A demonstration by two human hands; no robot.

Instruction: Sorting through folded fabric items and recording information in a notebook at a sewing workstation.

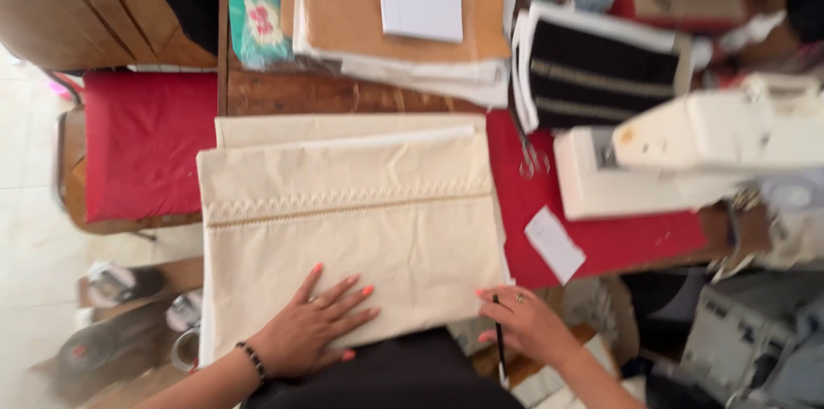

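A folded cream fabric piece (352,220) with an embroidered band across it lies in front of me. My left hand (313,323) lies flat on its near edge, fingers spread, a dark bead bracelet on the wrist. At the fabric's near right corner, my right hand (524,323) holds a thin dark pencil (499,340) that points toward me. Both hands have orange-painted nails.
A white sewing machine (687,151) stands on red cloth (601,237) at the right. A black garment with gold trim (601,70), scissors (532,156), a white paper slip (554,243) and stacked brown packets (386,14) lie behind. A red cushioned stool (142,143) sits at left.
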